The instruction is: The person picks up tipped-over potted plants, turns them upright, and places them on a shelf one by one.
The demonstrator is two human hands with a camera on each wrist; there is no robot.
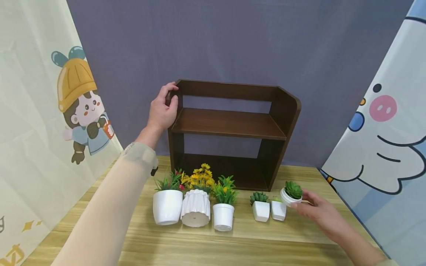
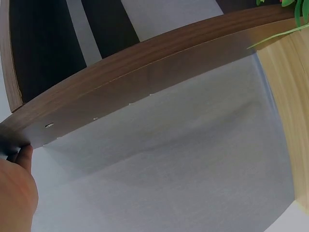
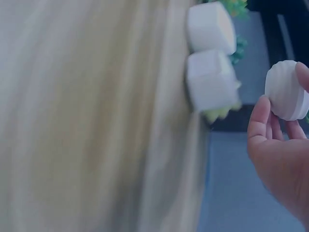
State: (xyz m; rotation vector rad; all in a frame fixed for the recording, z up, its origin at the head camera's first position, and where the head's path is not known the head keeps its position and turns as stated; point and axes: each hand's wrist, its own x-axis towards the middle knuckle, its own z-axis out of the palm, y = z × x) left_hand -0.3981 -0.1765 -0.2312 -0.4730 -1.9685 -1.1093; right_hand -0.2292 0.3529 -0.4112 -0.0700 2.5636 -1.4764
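Note:
My left hand (image 1: 163, 109) grips the top of the left side panel of a dark brown two-tier shelf (image 1: 229, 123), its thumb on the inner side. In the left wrist view, part of that hand (image 2: 17, 188) shows at the end of the brown panel (image 2: 145, 79). My right hand (image 1: 324, 214) holds a small green succulent (image 1: 293, 190) by its round white ribbed pot, raised at the right front of the shelf. The right wrist view shows the fingers and thumb around this pot (image 3: 285, 92). Both tiers of the shelf hold nothing.
On the wooden table (image 1: 266, 244), before the shelf, stand a red-flowered plant pot (image 1: 168, 207), a fluted pot with yellow flowers (image 1: 195, 208) and a leafy plant pot (image 1: 223, 217). Farther right are two small square succulent pots (image 1: 261, 211). Printed cloths hang on both sides.

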